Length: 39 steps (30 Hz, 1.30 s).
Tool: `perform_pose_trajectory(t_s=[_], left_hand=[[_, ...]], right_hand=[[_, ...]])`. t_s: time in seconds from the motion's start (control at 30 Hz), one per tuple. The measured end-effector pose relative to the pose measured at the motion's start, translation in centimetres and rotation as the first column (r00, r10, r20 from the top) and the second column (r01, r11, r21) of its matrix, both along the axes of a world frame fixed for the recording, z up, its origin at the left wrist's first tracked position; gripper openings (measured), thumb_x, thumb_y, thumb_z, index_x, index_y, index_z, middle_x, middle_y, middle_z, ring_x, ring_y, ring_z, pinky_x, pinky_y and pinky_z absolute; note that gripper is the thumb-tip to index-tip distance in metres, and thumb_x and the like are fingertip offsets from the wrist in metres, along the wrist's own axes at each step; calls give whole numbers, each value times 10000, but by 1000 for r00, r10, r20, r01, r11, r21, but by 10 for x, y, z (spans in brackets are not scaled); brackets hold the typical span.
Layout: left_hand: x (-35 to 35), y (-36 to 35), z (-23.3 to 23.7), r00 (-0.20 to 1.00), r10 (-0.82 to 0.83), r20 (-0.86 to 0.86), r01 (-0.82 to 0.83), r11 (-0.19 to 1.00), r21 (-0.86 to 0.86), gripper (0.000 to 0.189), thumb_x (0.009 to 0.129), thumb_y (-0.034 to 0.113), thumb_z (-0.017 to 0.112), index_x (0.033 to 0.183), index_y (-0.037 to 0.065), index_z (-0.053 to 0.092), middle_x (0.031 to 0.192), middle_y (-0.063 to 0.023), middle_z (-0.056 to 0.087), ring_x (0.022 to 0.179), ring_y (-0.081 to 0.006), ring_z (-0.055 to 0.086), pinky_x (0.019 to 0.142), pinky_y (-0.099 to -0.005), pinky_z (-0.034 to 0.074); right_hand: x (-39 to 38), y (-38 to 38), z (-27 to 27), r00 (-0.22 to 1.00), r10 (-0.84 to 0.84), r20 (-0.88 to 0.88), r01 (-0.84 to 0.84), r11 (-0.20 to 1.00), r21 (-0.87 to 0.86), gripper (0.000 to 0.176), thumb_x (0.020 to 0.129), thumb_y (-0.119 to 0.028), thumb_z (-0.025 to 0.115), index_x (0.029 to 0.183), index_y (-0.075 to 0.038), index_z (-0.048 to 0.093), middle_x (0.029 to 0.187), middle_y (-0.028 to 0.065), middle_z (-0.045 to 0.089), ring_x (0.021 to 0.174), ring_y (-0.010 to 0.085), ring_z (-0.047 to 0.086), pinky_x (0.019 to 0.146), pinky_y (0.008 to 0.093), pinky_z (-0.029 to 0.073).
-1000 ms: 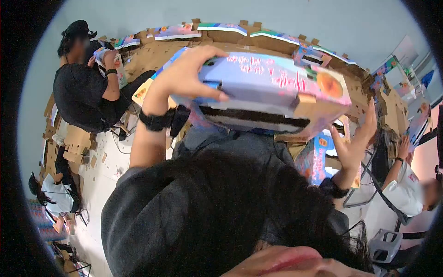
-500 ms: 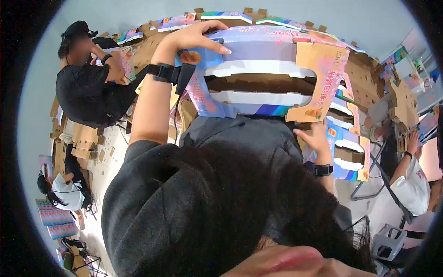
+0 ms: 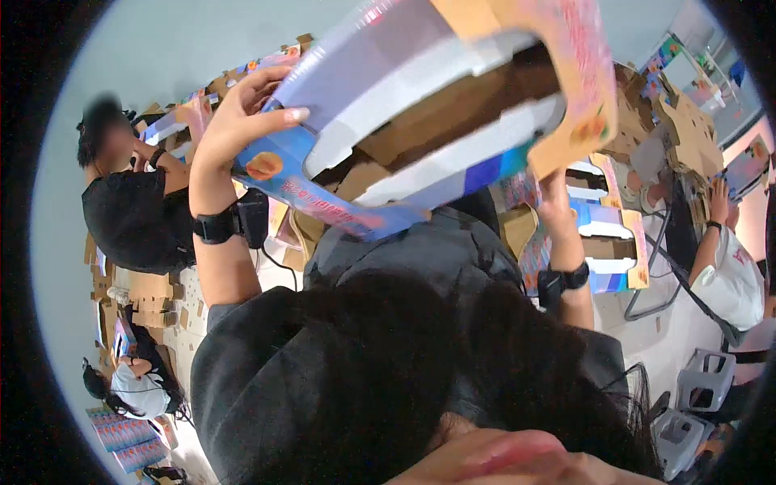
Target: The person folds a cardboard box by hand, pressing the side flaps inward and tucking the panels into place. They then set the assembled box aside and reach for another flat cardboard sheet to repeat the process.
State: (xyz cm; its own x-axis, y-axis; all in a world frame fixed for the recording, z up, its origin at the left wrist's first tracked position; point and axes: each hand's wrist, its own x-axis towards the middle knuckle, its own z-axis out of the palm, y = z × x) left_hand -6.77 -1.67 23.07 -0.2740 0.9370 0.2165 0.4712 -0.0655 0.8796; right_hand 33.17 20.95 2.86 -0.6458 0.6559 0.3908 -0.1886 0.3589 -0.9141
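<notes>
Printed cardboard carton (image 3: 453, 105): held high and tilted, its slotted open side facing the camera. Left hand (image 3: 238, 121): fingers clamped over the carton's left edge. Right hand (image 3: 554, 190): at the carton's lower right corner; grip hidden, cannot tell.

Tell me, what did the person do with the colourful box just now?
The box was turned over, so its open brown inside shows, and lifted higher, closer to the camera. The right hand, apart from it a second ago, now touches its lower corner. The left hand kept its grip throughout.
</notes>
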Motion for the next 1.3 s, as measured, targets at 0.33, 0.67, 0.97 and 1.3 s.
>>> perform_pose_trajectory(t_s=[0.33, 0.67, 0.97, 1.3], left_hand=[[44, -19, -72, 876, 114, 468, -207, 967, 152, 618, 764, 138, 795, 1288, -44, 521, 1154, -115, 632, 1028, -172, 619, 908, -307, 487], [50, -12, -87, 911, 200, 360, -230, 972, 40, 670, 763, 254, 824, 1285, -18, 503, 1130, -147, 611, 1045, -196, 594, 904, -307, 467], [37, -32, -110, 834, 444, -327, -356, 886, 296, 692, 816, 314, 778, 1357, 8, 474, 1316, -171, 502, 1156, -250, 551, 1000, -369, 436], [2, -59, -103, 868, 487, -96, -448, 851, 275, 380, 895, 197, 696, 1207, -8, 621, 1149, -124, 661, 1082, -180, 604, 969, -321, 448]], right_hand=[[-78, -38, -7, 897, 367, 245, -348, 930, -119, 1145, 704, -259, 883, 1535, -22, 131, 1540, 144, 277, 1435, 268, 235, 1165, 401, 229], [-96, -48, -28, 917, 384, 110, -262, 786, -560, 824, 684, -59, 873, 1376, 15, 433, 1274, 121, 584, 1201, 239, 548, 1033, 373, 434], [-97, -56, -31, 984, 180, -17, -165, 860, -483, 643, 704, -19, 833, 1270, -9, 528, 1178, 79, 629, 1112, 204, 599, 981, 364, 473], [-89, -29, -25, 959, -135, -249, -59, 763, -643, 517, 795, -105, 758, 1254, -23, 534, 1167, 73, 623, 1082, 210, 603, 952, 355, 485]])
